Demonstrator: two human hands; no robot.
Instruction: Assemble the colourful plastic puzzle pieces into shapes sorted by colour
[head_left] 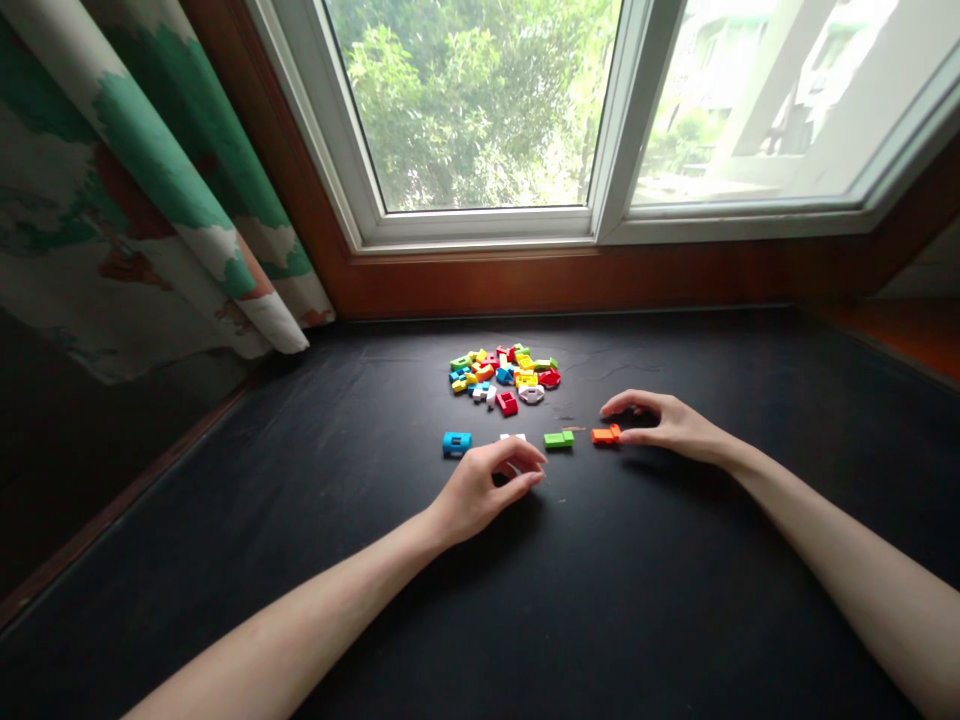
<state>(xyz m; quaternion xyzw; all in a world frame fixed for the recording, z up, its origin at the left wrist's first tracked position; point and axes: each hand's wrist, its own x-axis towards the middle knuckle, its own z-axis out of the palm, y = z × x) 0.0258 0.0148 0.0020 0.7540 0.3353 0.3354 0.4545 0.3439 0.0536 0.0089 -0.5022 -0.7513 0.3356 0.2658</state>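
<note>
On the black surface, a row of small plastic toy pieces runs left to right: a blue piece [457, 444], a white piece [513, 437], a green piece [559, 440] and an orange piece [605, 435]. My left hand [495, 480] hovers just in front of the white piece and partly hides it. Its thumb and fingers curve with a gap between them, and I see nothing held. At the row's right end, my right hand [660, 425] has its thumb at the orange piece's edge. Its fingers are spread beyond the piece, not closed around it.
Behind the row lies a pile of mixed coloured toy pieces [487, 372]. A white-framed window [480, 225] with a brown wooden sill [480, 280] borders the far side of the black surface [600, 600]. A patterned curtain [172, 200] hangs at the left.
</note>
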